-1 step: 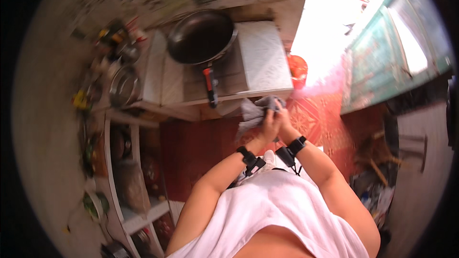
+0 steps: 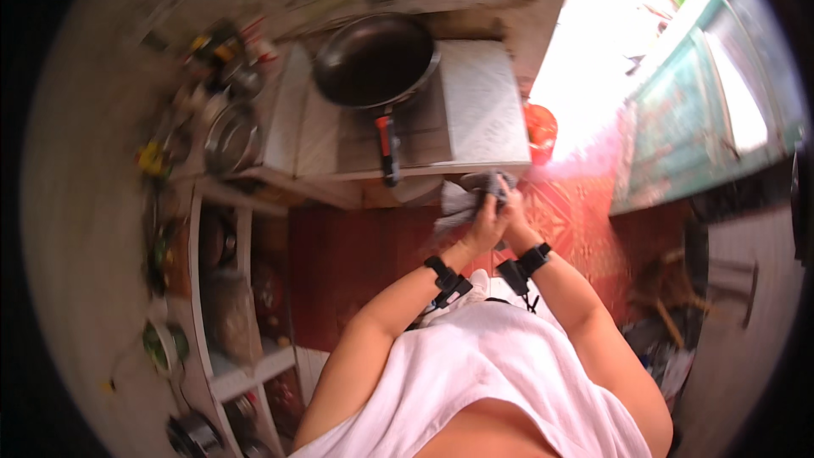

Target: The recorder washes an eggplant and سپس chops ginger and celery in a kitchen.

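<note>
Both my hands are closed on a grey cloth [image 2: 459, 203], in front of the table's near edge and close to its right corner. My left hand [image 2: 484, 227] grips the bunched cloth, and part of it hangs loose to the left. Right beside it, my right hand [image 2: 514, 210] holds the upper end of the same cloth; some of its fingers are hidden. A dark frying pan [image 2: 373, 64] sits on the white-topped table [image 2: 487, 110]. Its black and red handle [image 2: 387, 148] points toward me and overhangs the edge.
Metal pots [image 2: 233, 137] stand left of the table, above a white shelf unit [image 2: 254, 376] with bags and dishes. A red plastic bag [image 2: 541, 131] is at the table's right side. Beyond it are a bright doorway and a green door [image 2: 682, 110]. A wooden stool [image 2: 670, 288] stands at right.
The table, pan and doorway sit slightly farther right in the picture. My hands have shifted a little the same way, still closed on the grey cloth.
</note>
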{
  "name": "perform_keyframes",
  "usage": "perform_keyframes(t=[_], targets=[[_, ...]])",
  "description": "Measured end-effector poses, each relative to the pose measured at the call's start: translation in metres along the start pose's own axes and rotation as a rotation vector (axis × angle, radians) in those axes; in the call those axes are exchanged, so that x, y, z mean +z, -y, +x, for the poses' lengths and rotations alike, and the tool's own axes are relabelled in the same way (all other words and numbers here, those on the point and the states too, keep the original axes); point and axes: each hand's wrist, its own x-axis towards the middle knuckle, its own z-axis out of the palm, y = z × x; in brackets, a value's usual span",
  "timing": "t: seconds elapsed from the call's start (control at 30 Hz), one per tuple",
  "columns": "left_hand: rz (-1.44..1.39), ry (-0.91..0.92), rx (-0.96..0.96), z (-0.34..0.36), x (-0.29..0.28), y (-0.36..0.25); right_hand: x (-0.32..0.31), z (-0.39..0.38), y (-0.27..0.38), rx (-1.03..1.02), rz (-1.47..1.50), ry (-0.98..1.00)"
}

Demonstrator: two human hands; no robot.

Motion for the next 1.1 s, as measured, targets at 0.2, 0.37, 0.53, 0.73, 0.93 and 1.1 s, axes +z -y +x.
perform_keyframes(t=[0.2, 0.37, 0.53, 0.73, 0.93, 1.1], targets=[[0.325, 0.048, -0.038, -0.021, -0.122, 0.018, -0.017, 0.124, 0.012, 0.075, -0.108, 0.011], [0.630, -0.225, -0.568, -0.126, -0.262, 0.057, -0.006, 0.195, 0.037, -0.084, -0.637, 0.408], [0.826, -0.491, -0.937, -0.195, -0.389, 0.054, 0.014, 0.200, 0.011, -0.138, -0.788, 0.565], [1.082, -0.360, -1.013, -0.159, -0.533, 0.090, -0.023, 0.126, -0.009, 0.123, -0.770, 0.710], [1.311, -0.284, -0.470, -0.099, -0.680, 0.224, -0.046, -0.008, 0.006, 0.395, -1.044, 0.379], [1.393, 0.070, -0.409, -0.048, -0.760, 0.306, 0.012, -0.093, 0.089, 0.895, -0.840, 0.229]])
